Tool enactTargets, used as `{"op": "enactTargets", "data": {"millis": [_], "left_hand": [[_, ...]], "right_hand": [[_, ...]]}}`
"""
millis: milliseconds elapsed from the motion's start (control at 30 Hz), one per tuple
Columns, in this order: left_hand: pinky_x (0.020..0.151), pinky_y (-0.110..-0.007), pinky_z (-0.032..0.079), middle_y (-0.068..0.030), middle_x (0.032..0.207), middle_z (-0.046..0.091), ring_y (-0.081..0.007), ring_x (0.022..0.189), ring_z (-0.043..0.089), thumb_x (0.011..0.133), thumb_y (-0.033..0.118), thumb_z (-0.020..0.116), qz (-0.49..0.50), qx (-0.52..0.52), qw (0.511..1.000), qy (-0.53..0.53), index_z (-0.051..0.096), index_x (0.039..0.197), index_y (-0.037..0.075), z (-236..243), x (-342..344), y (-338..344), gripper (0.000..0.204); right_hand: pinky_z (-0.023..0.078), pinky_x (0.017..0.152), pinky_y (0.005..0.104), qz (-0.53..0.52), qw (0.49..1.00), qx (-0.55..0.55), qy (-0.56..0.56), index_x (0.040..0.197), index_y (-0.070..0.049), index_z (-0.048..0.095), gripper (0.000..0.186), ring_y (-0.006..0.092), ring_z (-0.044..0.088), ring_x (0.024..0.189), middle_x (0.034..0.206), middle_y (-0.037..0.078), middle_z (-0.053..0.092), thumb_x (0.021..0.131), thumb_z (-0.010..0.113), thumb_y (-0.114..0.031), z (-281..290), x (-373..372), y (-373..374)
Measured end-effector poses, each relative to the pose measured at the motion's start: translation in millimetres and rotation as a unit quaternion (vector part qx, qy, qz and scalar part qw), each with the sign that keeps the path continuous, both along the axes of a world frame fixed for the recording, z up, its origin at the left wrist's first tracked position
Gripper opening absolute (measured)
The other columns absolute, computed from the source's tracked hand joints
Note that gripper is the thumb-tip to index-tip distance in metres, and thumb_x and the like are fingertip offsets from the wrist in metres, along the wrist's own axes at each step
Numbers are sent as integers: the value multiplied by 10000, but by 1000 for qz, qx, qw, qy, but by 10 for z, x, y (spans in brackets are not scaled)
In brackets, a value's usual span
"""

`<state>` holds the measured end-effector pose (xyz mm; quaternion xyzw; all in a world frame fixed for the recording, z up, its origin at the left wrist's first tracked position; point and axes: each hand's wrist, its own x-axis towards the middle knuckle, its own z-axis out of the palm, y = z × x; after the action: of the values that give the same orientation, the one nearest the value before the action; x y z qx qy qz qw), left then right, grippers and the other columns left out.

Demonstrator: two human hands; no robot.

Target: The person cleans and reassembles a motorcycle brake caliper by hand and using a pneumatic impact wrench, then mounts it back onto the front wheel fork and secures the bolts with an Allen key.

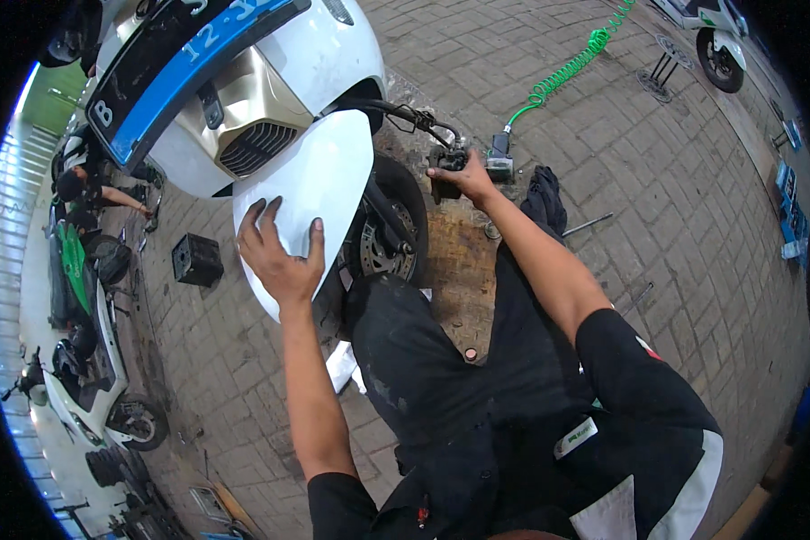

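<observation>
Right fingers (450,175) around dark part (442,188) (half-hidden)

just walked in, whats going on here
A person is at the front of a white scooter. Their left hand rests, fingers spread, on its white front fender; their right hand grips a dark mechanical part beside the front wheel. Near that hand, a tool on a green coiled hose lies on the paving.
</observation>
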<state>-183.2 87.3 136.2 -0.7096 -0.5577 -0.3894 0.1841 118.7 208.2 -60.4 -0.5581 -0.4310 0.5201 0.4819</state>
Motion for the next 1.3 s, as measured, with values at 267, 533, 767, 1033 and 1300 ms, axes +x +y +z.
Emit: {"op": "enactTargets", "data": {"millis": [267,533,767,1033,1300], "left_hand": [[998,-476,383,-133,1288,527,-351,1209,482,762,339,777,28,-11,999,34,624,1176,89,-45,6,-12,507],[999,-487,374,-137,1302,510,-355,1219,457,765,409,776,46,-24,998,47,621,1172,97,-58,-36,-10,536],[1006,-493,371,-133,1307,499,-348,1233,440,762,436,773,52,-29,997,51,607,1181,106,-80,-5,1,558],[1001,-501,371,-136,1305,497,-357,1228,436,761,466,771,64,-36,995,62,608,1178,110,-114,-29,-13,572],[999,-504,366,-140,1294,499,-358,1216,435,741,473,773,49,-22,998,43,621,1169,101,-104,76,54,587]], "right_hand": [[529,897,377,27,996,45,65,1235,25,409,900,253,637,1048,1151,199,632,609,969,-297,-304,-436,220],[493,1005,387,33,995,89,32,1328,39,416,922,251,600,1136,1243,191,610,625,961,-202,-348,-718,140],[500,989,388,62,993,100,14,1324,5,477,877,248,585,1151,1244,156,612,629,959,-225,-605,-726,263],[545,925,357,101,988,119,18,1360,17,402,818,207,637,1054,1173,134,646,733,897,-160,-534,-824,220],[469,999,411,-1,990,116,-83,1299,32,548,728,326,583,1165,1244,211,594,810,791,-450,-787,-754,403]]}}
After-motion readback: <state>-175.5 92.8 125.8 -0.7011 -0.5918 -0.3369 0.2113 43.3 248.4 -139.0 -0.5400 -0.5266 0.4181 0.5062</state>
